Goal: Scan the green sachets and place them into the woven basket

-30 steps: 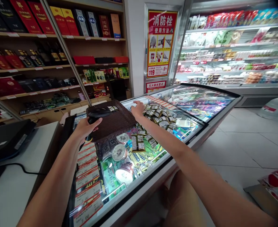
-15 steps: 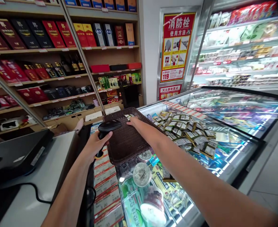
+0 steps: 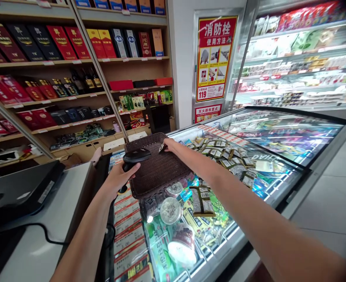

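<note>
right hand (image 3: 173,146) shifted to the wicker basket rim (image 3: 145,140), fingers hooked over it; left hand (image 3: 120,181), fingers closed around a barcode scanner (image 3: 136,156)

We see wooden shelves (image 3: 58,61) of boxed liquor (image 3: 62,41), a red fire-hydrant instruction poster (image 3: 216,58) on the wall, a chilled display case (image 3: 302,66), and a glass-topped chest freezer (image 3: 278,133) holding snack packets (image 3: 220,152).

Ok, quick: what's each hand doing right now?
Left hand: closed, holding a black handheld barcode scanner.
Right hand: on the rim of a brown woven basket; grip unclear.
</note>
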`<state>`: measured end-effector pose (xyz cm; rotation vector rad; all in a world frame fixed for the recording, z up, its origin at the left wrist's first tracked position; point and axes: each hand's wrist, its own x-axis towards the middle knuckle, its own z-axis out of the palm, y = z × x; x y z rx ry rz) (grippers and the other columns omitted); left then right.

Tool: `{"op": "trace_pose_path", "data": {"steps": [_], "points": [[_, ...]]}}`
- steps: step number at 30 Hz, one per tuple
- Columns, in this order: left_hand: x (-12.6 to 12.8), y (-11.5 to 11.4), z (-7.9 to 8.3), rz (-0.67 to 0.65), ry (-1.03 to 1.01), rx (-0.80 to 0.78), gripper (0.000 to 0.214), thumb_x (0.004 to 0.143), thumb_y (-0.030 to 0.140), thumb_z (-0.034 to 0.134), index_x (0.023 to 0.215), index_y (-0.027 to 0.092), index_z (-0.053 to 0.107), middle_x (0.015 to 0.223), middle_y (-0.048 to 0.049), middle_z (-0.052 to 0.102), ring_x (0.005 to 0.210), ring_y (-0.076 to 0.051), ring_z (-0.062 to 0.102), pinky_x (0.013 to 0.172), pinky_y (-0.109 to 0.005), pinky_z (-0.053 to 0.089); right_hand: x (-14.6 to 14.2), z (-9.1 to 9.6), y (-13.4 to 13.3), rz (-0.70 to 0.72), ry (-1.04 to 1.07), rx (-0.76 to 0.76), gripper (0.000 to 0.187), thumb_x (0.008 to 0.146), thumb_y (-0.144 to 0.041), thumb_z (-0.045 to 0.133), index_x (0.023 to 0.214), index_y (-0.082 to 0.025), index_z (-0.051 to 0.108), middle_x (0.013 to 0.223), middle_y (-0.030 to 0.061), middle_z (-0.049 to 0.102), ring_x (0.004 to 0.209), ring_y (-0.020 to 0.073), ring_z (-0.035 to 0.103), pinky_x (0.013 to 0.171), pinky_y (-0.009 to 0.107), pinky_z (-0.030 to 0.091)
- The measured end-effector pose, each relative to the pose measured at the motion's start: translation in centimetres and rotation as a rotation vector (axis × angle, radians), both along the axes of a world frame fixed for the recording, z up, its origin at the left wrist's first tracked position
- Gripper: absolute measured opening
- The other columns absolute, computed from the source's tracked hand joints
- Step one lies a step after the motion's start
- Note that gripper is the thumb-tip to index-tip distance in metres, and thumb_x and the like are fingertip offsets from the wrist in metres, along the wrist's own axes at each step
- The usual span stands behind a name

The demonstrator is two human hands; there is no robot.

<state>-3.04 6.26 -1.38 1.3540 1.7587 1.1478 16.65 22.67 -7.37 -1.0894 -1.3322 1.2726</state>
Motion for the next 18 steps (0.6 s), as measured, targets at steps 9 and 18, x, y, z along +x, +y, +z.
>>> {"op": "trace_pose_path", "data": {"steps": [9, 18], "points": [[8.3, -2.9, 3.2, -0.141, 0.052, 0.020, 0.059, 0.053, 0.068, 0.081, 0.078, 0.018, 0.063, 0.065, 0.0032, 0.059, 0.059, -0.013, 0.060, 0.053, -0.022, 0.046, 9.8, 5.0, -3.0, 0.004, 0.108, -0.107, 0.004, 0.082, -0.021, 0.056, 0.082, -0.018, 0.054, 0.069, 0.0016, 0.059, 0.063, 0.0173, 0.063, 0.066, 0.032, 0.056], [14.8, -4.6, 3.8, -0.248, 0.118, 0.066, 0.059, 0.058, 0.070, 0.078, 0.079, 0.017, 0.063, 0.066, 0.0026, 0.057, 0.061, -0.015, 0.060, 0.052, -0.024, 0.044, 16.8, 5.0, -7.9, 0.024, 0.136, 0.018, 0.011, 0.079, -0.017, 0.053, 0.073, -0.020, 0.044, 0.061, -0.0039, 0.044, 0.053, 0.0144, 0.057, 0.058, 0.032, 0.059]]}}
